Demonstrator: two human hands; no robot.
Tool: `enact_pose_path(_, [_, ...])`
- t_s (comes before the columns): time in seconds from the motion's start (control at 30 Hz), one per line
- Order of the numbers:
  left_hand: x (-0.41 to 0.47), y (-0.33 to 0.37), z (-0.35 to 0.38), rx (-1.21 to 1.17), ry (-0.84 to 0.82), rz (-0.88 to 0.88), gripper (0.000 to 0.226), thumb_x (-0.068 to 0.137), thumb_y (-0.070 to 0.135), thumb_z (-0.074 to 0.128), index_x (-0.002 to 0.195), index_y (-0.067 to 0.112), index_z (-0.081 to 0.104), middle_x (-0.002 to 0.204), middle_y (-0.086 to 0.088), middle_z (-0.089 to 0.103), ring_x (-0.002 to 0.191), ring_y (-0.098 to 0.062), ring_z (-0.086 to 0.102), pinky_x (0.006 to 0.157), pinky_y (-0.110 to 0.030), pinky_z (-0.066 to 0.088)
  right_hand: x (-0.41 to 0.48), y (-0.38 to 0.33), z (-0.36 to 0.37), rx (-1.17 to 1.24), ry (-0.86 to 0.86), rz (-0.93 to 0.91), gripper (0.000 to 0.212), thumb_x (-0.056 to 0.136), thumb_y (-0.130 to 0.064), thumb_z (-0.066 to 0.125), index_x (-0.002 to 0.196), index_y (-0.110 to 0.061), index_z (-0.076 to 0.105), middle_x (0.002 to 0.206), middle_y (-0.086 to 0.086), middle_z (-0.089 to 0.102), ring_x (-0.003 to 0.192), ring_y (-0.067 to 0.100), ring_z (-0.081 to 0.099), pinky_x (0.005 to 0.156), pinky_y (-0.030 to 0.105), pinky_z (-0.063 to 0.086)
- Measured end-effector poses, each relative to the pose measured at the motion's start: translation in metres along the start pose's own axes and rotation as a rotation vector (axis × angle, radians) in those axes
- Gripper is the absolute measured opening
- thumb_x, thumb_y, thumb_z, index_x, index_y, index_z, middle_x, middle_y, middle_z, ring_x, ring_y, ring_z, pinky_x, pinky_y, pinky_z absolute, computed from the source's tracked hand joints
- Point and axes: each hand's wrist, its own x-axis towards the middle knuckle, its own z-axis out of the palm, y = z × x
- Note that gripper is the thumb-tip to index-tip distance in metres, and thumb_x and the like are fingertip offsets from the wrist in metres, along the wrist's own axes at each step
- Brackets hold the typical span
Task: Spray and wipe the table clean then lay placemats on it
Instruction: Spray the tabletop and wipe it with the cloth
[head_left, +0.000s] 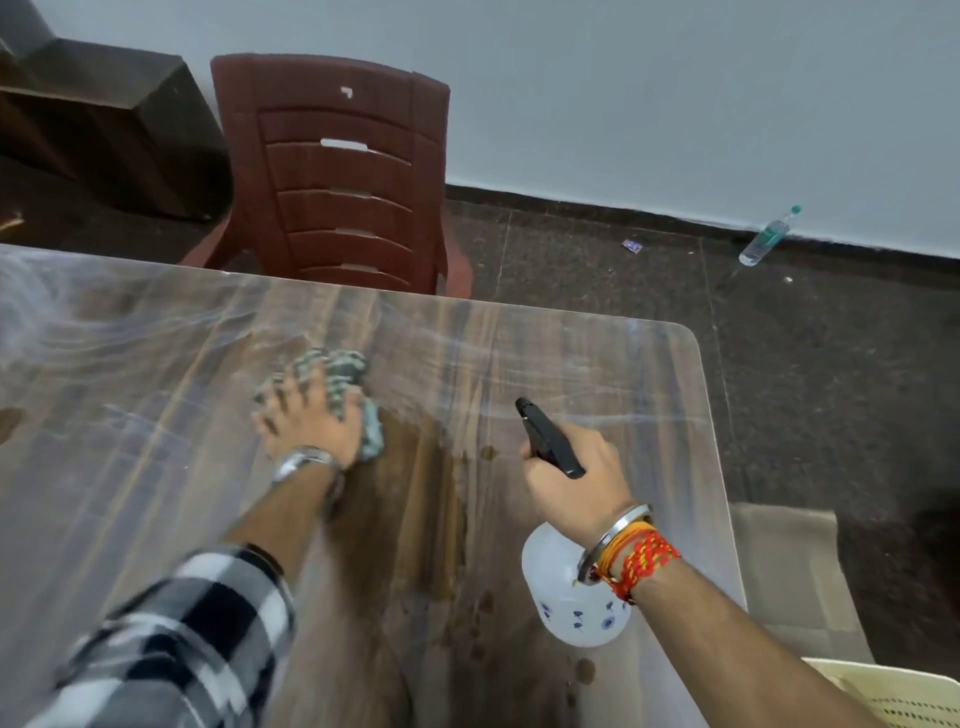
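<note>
Table edges: the glossy wood-grain table (597, 364) has a straight far edge and a rounded far-right corner. Its right edge runs back toward a cream slotted plastic basket (893, 696).
Open room: dark speckled stone floor (831, 389) lies open past the right edge and the corner. A maroon slatted plastic chair (337, 171) stands tight against the far edge, and a dark wooden cabinet (104, 130) sits far left.
Floor clutter: a clear plastic water bottle with a teal cap (769, 236) stands by the foot of the pale wall, well apart from the table.
Surface: shiny, with pale smeared streaks; a darker wet patch with drops lies between the two arms.
Cloth: a crumpled grey-green checked cloth (337, 374) lies bunched on the table, toward the far edge.
Left hand: the left hand (306, 421) lies on the cloth, fingers straight and spread, pressing it down. Cloth shows past the fingertips and on the hand's right side.
Spray bottle: a round white plastic spray bottle with a black trigger head (561, 608) hangs above the table's right half, nozzle aimed far-left.
Right hand: the right hand (571, 483) grips the bottle's neck, fingers curled round it beneath the black head.
</note>
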Motion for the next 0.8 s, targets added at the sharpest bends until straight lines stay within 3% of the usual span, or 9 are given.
enact_pose_path(0.1, [0.049,-0.012,-0.015,-0.033,0.000,-0.142,0.080,0.085,0.071,0.017,0.154,0.032,0.009,0.162,-0.005,0.004,0.147,-0.035,-0.001,0.117,-0.054,-0.003,0.008,0.007,-0.014,0.041,0.015,0.038,0.008,0.073,-0.008,0.058,0.071,-0.013,0.064,0.059,0.002,0.060,0.056,0.027,0.057,0.056,0.039,0.055])
enact_pose_path(0.2, [0.065,0.019,-0.017,-0.001,-0.011,-0.144,0.075,0.090,0.069,0.019,0.154,0.032,0.007,0.162,-0.004,0.002,0.147,-0.036,-0.003,0.117,-0.052,-0.004,0.016,0.007,-0.022,0.063,-0.009,0.038,0.010,0.065,-0.016,0.054,0.069,-0.008,0.059,0.058,0.004,0.056,0.056,0.035,0.054,0.053,0.042,0.052])
enact_pose_path(0.3, [0.064,0.084,0.000,0.053,-0.009,0.076,0.072,0.092,0.067,0.020,0.154,0.032,0.007,0.162,-0.004,0.003,0.147,-0.036,0.000,0.117,-0.051,-0.003,0.022,0.009,-0.030,0.022,0.022,0.038,0.018,0.063,-0.023,0.050,0.062,-0.005,0.050,0.054,0.004,0.045,0.050,0.021,0.039,0.048,0.033,0.034])
enact_pose_path(0.4, [0.048,0.148,0.016,0.040,-0.020,0.223,0.069,0.093,0.063,0.025,0.154,0.032,0.009,0.162,-0.003,0.004,0.147,-0.034,-0.001,0.117,-0.050,-0.005,0.028,0.019,-0.043,0.054,0.097,0.094,0.018,0.079,-0.015,0.059,0.077,0.003,0.059,0.061,0.006,0.049,0.056,0.021,0.046,0.049,0.028,0.039])
enact_pose_path(0.47, [0.039,0.178,0.025,0.031,-0.029,0.248,0.070,0.093,0.063,0.025,0.154,0.033,0.008,0.162,-0.003,0.004,0.147,-0.033,-0.003,0.117,-0.050,-0.007,0.028,0.025,-0.055,0.065,0.071,0.078,0.008,0.082,-0.010,0.058,0.081,-0.002,0.059,0.066,0.007,0.053,0.058,0.020,0.052,0.048,0.026,0.043])
enact_pose_path(0.6, [0.012,0.237,0.041,0.051,-0.065,0.360,0.070,0.093,0.063,0.026,0.154,0.034,0.007,0.162,-0.004,0.004,0.147,-0.034,-0.003,0.117,-0.051,-0.006,0.021,0.042,-0.079,0.144,0.158,0.037,0.008,0.076,-0.014,0.057,0.070,-0.013,0.053,0.062,0.003,0.051,0.057,0.019,0.050,0.049,0.028,0.041])
enact_pose_path(0.7, [-0.030,0.301,0.060,0.060,-0.108,0.559,0.069,0.093,0.063,0.026,0.153,0.037,0.006,0.162,-0.003,0.004,0.147,-0.035,-0.002,0.117,-0.051,-0.008,0.009,0.058,-0.098,0.093,0.328,-0.040,0.011,0.069,-0.021,0.056,0.065,-0.013,0.049,0.060,0.000,0.049,0.056,0.018,0.045,0.053,0.025,0.033])
enact_pose_path(0.8, [-0.078,0.359,0.080,0.061,-0.176,0.791,0.067,0.093,0.061,0.027,0.153,0.037,0.007,0.162,-0.001,0.003,0.147,-0.033,-0.005,0.117,-0.051,-0.009,-0.004,0.073,-0.116,0.076,0.390,-0.008,0.018,0.077,-0.016,0.063,0.064,-0.018,0.050,0.060,-0.001,0.051,0.053,0.011,0.045,0.050,0.014,0.032])
